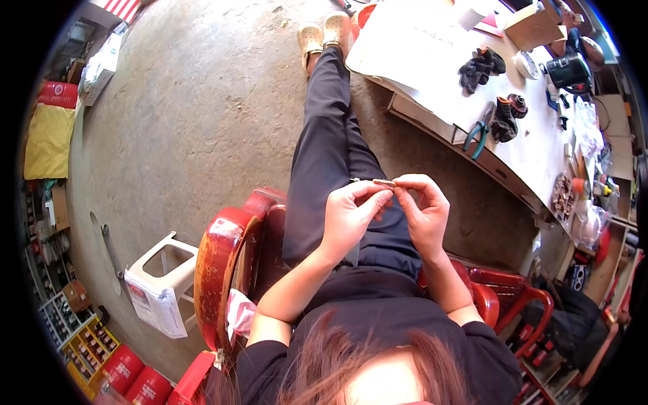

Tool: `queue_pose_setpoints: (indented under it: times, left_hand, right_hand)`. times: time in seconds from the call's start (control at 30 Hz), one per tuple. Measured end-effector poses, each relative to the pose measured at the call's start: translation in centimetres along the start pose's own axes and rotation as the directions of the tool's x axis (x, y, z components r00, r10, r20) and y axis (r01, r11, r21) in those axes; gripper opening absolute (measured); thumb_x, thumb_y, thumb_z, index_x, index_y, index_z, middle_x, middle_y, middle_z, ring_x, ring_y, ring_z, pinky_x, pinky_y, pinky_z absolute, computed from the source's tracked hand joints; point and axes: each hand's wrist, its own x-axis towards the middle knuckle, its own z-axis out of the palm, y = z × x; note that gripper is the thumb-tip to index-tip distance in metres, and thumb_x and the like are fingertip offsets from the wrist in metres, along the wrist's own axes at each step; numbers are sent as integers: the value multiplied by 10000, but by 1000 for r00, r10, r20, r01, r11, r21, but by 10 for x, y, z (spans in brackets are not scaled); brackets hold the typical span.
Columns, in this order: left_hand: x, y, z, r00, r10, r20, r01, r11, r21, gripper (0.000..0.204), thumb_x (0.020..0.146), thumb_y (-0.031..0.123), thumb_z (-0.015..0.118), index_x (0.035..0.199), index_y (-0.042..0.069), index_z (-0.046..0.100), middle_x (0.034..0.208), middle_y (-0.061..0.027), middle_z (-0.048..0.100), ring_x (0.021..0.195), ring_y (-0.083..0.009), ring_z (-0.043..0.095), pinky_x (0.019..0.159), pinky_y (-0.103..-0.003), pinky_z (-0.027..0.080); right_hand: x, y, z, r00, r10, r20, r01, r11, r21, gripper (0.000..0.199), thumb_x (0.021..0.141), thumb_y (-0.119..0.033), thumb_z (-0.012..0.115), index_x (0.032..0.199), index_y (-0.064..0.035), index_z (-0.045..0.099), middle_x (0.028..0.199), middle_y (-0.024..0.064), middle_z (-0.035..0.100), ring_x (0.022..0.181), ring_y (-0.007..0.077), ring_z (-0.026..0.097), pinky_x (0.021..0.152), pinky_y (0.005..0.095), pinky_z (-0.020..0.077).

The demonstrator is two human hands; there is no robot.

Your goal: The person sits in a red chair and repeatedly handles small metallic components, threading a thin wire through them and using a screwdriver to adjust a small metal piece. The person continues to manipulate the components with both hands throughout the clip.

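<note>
Over my lap, my left hand (356,214) and my right hand (424,210) are brought together. A small, thin, brownish piece (385,182) is pinched between the fingertips of both; its exact kind is too small to make out. Another small light bit (355,179) shows by the left forefinger, and I cannot tell whether it belongs to the same piece. The fingers of both hands are curled, with the lower ones partly hidden. Beneath the hands lie my legs in dark trousers (322,148), stretched forward.
To the right stands a white-topped table (412,50) with teal-handled pliers (478,135), dark gloves (478,70) and a dark green container (569,71). I sit in a red wooden chair (226,236). A beige stool (169,263) with papers is at the left. Shelves line both sides.
</note>
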Motion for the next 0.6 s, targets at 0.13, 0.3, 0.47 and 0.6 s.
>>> queue_pose_setpoints:
  times: [0.13,0.3,0.47,0.6]
  left_hand:
    - [1,0,0,1000,-20,-21,20,1000,18,135,904,85,656,988,-11,701,789,-31,677,655,-44,573,556,-184,452]
    - [1,3,-3,999,-5,-37,9,995,97,117,901,96,660,945,0,710,754,-25,677,607,-40,565,523,-183,443]
    - [1,3,-5,999,24,-28,-18,984,179,115,894,94,663,940,-1,710,734,-27,681,593,-39,572,510,-187,442]
    - [2,3,-6,998,65,-26,-58,973,224,112,889,79,664,947,-8,706,746,-31,687,621,-41,593,523,-185,446]
  right_hand:
    - [-1,-6,8,993,-78,-89,67,990,-121,247,828,19,687,1066,-11,630,887,66,666,867,154,611,810,273,472]
    - [7,-6,6,872,-484,75,446,723,-528,417,743,25,707,1146,-63,649,830,35,637,730,206,554,734,332,432]
    - [9,-7,7,818,-548,176,529,594,-607,410,707,11,703,1106,-81,697,805,14,606,724,195,541,735,320,409]
    - [9,-4,5,813,-539,220,543,566,-620,392,703,10,702,1086,-76,702,819,21,607,741,198,544,733,320,412]
